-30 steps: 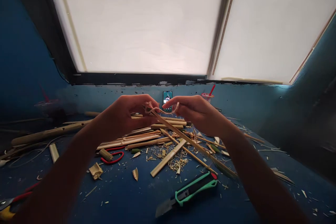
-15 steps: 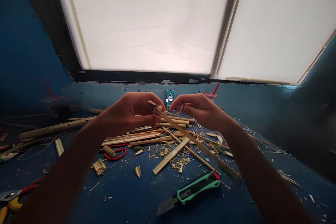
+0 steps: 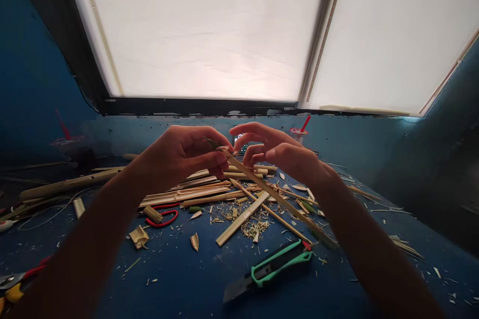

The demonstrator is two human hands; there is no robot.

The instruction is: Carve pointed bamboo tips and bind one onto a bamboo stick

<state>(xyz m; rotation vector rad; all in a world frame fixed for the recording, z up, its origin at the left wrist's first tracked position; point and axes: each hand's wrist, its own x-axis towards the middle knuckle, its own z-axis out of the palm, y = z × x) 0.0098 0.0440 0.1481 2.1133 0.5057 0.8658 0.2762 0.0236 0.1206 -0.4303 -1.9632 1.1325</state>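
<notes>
My left hand point(image 3: 187, 152) is closed on the upper end of a long bamboo strip point(image 3: 275, 194), thumb and fingers pinching near its green tip. Pale string-like fibre point(image 3: 224, 149) is wound about the strip at the pinch. From there the strip slants down to the right, under my right forearm. My right hand point(image 3: 279, 147) is raised just right of the pinch, its fingers apart and bent, the index fingertip close to the wound fibre. I see nothing held in it. Below lies a green and black box cutter point(image 3: 280, 264) with its blade out.
Split bamboo pieces point(image 3: 202, 194) and shavings point(image 3: 254, 227) cover the middle of the blue table point(image 3: 168, 259). Red-handled scissors point(image 3: 162, 217) lie among them, pliers point(image 3: 22, 276) at lower left. A lit phone point(image 3: 241, 148) and cups with red straws point(image 3: 299, 132) stand behind.
My right hand has opened from a pinch on the loose fibre and turned, its fingers spreading nearer my left hand. The fibre loop is now drawn in at the strip. The view shifted slightly.
</notes>
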